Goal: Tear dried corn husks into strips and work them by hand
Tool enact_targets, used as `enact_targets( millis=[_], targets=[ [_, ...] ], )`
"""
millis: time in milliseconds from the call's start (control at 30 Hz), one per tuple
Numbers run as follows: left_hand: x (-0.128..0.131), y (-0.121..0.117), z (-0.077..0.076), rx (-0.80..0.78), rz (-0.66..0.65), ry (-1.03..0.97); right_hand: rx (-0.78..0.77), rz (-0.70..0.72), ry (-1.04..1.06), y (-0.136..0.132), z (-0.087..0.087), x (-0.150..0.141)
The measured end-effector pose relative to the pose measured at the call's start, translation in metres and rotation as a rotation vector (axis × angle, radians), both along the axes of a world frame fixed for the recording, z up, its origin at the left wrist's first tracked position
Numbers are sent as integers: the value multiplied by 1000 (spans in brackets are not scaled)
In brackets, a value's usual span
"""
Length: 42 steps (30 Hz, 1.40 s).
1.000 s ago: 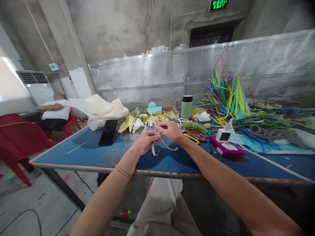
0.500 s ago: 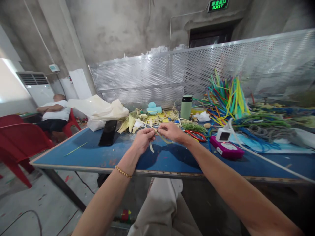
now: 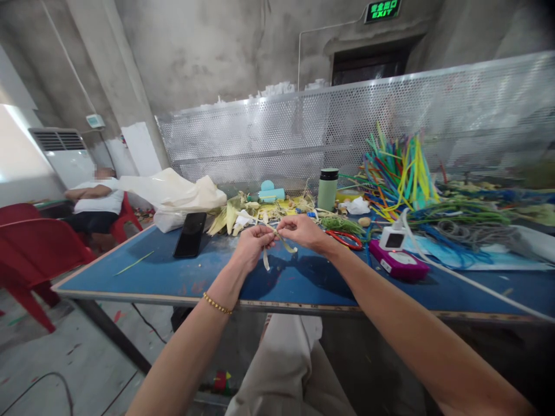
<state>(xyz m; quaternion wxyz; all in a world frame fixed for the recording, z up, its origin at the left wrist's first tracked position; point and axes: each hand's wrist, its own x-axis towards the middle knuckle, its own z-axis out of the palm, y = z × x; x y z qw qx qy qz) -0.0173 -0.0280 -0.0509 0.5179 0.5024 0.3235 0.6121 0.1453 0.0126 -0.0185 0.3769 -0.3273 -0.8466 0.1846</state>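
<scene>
Above the blue table point(image 3: 182, 283), both my hands meet over a thin pale strip point(image 3: 266, 260) that looks like dried husk or straw. My left hand point(image 3: 254, 245), with a beaded bracelet point(image 3: 217, 303) on its wrist, pinches the strip between thumb and forefinger; one end hangs below it. My right hand point(image 3: 301, 231) pinches the same piece close to the left fingertips, and a yellowish end point(image 3: 289, 248) curls down under it. Whether the two ends belong to one strip or two I cannot tell. Behind the hands lie dried husks point(image 3: 229, 216).
A black phone point(image 3: 189, 234) and plastic bag point(image 3: 182, 193) lie left. Red-handled scissors point(image 3: 344, 240), a green bottle point(image 3: 328, 190), a magenta device point(image 3: 399, 263) with a white cable, and colourful strips point(image 3: 407, 173) are right. A person point(image 3: 97, 199) sits at far left.
My hands have lowered slightly and flattened, fingertips still together. The strip's right end swung out to the right, then came back nearer the fingers. The yellow scissor handle is now mostly hidden.
</scene>
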Motion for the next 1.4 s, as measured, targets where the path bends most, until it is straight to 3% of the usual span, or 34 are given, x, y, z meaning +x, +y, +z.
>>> enact_targets(
  millis=[400,600,800,867,1000,1067,1167,1267,1400],
  targets=[
    [0,-1,0,1,8,-6,7,63,-14,1,0,0],
    [1,-4,2,-33,-45,41,32,21,-44,1,2,3],
    [1,-7,3,-97,-97,123,107,-109,-138,0,2,2],
    [0,-6,3,-113,-80,108,195,-138,-159,-1,3,1],
    [-3,-2,3,-110,18,17,535,-280,-86,-8,7,2],
    [-5,1,2,-107,103,-8,588,-308,-47,-11,8,1],
    [-8,5,0,-127,226,-34,452,-183,-130,-14,2,-5],
    [-8,7,0,-128,253,-69,322,-66,-297,-14,-8,-13],
    [-7,6,2,-122,225,-80,262,-99,-340,-16,-16,-20]
  ],
)
